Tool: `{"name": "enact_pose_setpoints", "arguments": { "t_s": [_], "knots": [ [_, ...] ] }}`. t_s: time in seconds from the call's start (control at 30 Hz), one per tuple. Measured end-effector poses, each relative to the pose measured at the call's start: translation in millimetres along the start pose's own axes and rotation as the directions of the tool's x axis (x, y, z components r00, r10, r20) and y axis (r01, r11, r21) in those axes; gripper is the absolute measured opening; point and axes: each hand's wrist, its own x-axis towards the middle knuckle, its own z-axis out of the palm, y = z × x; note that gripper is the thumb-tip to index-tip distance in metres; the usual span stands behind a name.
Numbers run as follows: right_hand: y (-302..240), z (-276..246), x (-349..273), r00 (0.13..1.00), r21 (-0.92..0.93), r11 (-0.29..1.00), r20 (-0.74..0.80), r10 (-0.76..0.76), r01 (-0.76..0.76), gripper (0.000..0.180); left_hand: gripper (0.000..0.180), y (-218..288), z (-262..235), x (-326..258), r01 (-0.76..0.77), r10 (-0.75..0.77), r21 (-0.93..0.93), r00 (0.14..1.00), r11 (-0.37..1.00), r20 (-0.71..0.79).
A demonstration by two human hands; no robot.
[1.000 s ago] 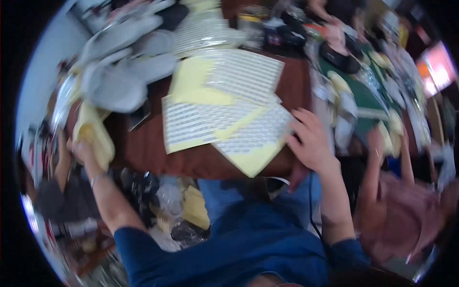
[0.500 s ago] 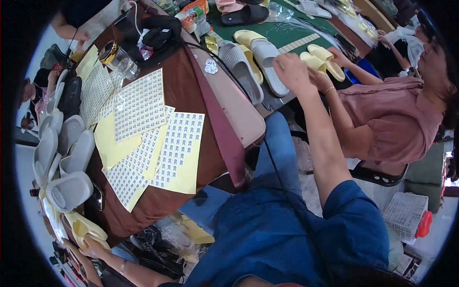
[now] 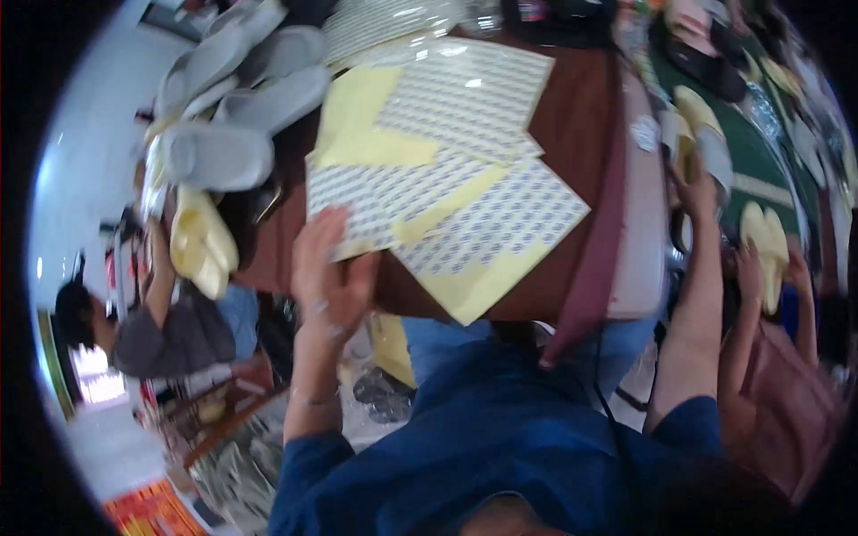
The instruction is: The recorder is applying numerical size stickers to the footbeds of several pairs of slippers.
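Note:
My left hand is at the near left edge of the brown-covered table, fingers spread and blurred by motion, holding nothing I can see. Its fingertips overlap the corner of a sheet of small printed stickers, one of several yellow-backed sheets fanned out there. On the right, my right hand reaches over a group of slippers. A grey slipper lies beside it, with a pale yellow slipper just beyond. Blur hides whether its fingers grip any of them.
Grey slippers are piled along the table's left side. A person at left holds a yellow slipper; another, at right, holds a yellow pair. A dark cable hangs down my front. A green mat covers the right table.
The view has swung left, so the sticker sheets now lie ahead. My left hand shows beside them. My right hand stays by the slippers, now lower and farther right in the picture.

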Motion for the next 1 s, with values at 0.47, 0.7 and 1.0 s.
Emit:
{"name": "enact_pose_setpoints", "arguments": {
  "t_s": [0.47, 0.7, 1.0],
  "knots": [
    [35.3, 35.4, 29.1, 0.930, 0.076, 0.994, -0.364, -0.047, 0.080, 0.037, 0.044, 22.1, 30.6, 19.2, 0.008, 0.005, -0.104, 0.992, 0.995, 0.128],
    [22.8, -71.0, -12.3, 0.859, -0.112, 0.993, -0.505, -0.083, 0.030, 0.035, 0.038, 22.4, 34.8, 16.2, -0.024, 0.036, -0.162, 0.996, 0.987, 0.076],
    [-126.1, -204.5, -181.1, 0.646, 0.098, 0.915, -0.737, -0.197, 0.391, 0.017, 0.034, 19.9, 26.8, 10.8, -0.074, 0.078, -0.195, 0.997, 0.978, 0.014]
  ]
}}
